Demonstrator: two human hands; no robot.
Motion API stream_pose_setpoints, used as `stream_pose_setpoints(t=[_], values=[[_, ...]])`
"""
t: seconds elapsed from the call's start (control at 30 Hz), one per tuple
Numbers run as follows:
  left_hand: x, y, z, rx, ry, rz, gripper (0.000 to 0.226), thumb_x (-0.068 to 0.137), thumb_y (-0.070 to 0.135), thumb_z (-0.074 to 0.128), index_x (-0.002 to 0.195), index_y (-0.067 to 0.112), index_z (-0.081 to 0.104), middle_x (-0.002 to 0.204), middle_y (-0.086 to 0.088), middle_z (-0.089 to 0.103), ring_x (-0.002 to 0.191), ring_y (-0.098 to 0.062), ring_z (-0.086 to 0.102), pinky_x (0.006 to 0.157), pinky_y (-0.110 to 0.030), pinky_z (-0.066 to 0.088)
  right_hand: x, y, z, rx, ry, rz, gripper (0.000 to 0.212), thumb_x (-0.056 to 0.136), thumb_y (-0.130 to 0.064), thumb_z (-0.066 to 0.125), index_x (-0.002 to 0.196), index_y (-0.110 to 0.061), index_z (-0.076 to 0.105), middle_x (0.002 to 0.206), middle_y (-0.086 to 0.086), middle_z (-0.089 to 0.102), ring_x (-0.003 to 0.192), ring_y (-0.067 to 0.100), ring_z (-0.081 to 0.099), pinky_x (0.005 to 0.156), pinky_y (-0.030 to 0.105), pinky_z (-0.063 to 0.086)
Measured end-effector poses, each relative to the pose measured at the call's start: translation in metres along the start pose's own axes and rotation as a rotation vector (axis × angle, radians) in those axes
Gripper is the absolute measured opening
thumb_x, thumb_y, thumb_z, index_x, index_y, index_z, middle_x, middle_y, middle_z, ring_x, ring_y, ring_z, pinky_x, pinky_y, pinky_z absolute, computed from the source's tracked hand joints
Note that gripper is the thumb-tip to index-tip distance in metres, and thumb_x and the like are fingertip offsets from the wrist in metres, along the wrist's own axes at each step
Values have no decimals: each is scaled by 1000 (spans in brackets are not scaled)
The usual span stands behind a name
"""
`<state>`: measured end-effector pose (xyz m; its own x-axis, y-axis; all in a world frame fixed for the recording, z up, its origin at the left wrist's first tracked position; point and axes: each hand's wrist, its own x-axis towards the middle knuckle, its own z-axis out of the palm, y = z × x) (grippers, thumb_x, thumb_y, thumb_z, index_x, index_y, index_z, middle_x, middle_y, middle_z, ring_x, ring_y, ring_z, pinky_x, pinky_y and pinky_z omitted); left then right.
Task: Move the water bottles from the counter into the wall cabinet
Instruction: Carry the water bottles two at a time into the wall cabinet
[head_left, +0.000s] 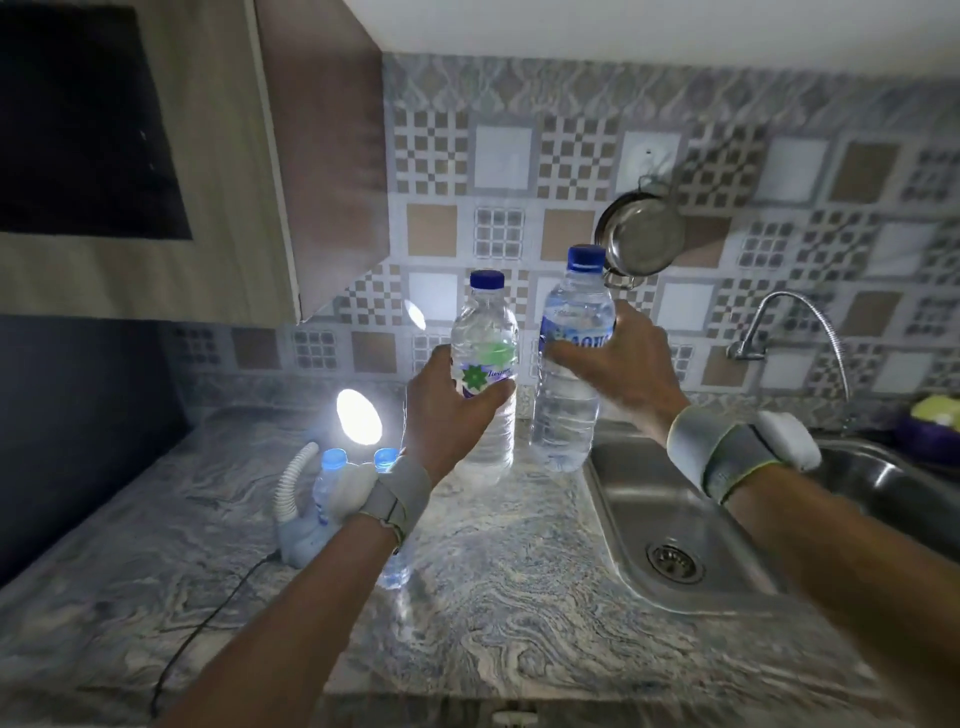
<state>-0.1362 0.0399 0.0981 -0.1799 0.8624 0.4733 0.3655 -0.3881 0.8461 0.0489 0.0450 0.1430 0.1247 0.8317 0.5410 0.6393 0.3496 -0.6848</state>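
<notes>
Two labels carry print. On the right water bottle (566, 415), a blue band label (582, 327) bears large white capitals. The part that shows reads roughly "AQU"; the thumb of the right hand (623, 369) covers the left end of the word, and the right end curves out of sight round the bottle. On the left water bottle (488, 441), a white and green label (488, 358) shows a green star-shaped emblem. Just up and right of it is a short word in small slanted script, too blurred to read. The left hand (447, 421) covers the label's lower edge.
</notes>
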Motion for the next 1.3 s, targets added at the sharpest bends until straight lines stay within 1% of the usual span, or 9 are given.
stream_pose_setpoints(t=[0.13,0.23,0.5,0.6,0.7,0.83,1.03,1.17,1.3], values=[[10,45,-13,-48,14,77,48,66,41,80,105,19,62,97,3,71,88,-18,68,81,-36,57,14,-37,-35,2,38,-73,55,61,-57,72,105,-24,67,89,-8,72,82,11,70,68,27,56],[16,73,-21,-57,18,121,43,73,36,82,106,18,62,98,3,71,89,-18,69,79,-34,57,22,-60,-56,47,116,-139,43,64,-43,79,99,-20,67,81,-11,67,76,12,68,65,32,56],[41,152,-41,-69,62,250,40,75,38,81,105,16,66,94,5,72,83,-11,68,64,-16,50,54,-116,-110,49,157,-193,57,53,-63,69,94,-24,66,78,-2,72,70,19,71,61,39,60],[53,174,-46,-90,62,279,40,74,39,81,104,16,69,95,4,73,85,-13,70,69,-22,55,63,-137,-123,82,177,-227,58,51,-62,68,91,-20,67,75,0,70,65,19,68,52,29,50],[71,196,-49,-115,62,307,40,73,41,81,102,15,70,94,1,74,86,-18,71,78,-34,59,75,-156,-137,73,212,-256,51,59,-57,72,92,-18,68,78,2,71,70,20,68,57,31,52],[104,230,-50,-103,83,345,53,57,58,74,92,18,68,88,-2,73,83,-21,71,75,-37,58,101,-175,-155,75,253,-264,40,66,-52,75,89,-19,69,77,0,70,69,18,67,57,30,50],[152,273,-51,-98,145,407,34,74,45,77,93,18,72,87,1,72,81,-17,67,65,-22,47,143,-199,-174,107,290,-301,23,74,-42,74,77,-20,68,67,-5,67,58,11,63,50,25,46],[192,300,-48,-127,149,474,37,71,44,78,94,15,74,86,0,72,80,-19,67,68,-23,46,179,-214,-182,140,306,-320,40,63,-44,74,89,-14,72,78,4,73,64,20,69,52,33,54],[229,325,-46,-145,130,513,41,73,41,77,100,10,71,82,-1,67,68,-15,61,56,-20,41,210,-229,-191,98,349,-320,38,68,-46,73,91,-16,73,80,0,71,62,14,66,40,18,45]])
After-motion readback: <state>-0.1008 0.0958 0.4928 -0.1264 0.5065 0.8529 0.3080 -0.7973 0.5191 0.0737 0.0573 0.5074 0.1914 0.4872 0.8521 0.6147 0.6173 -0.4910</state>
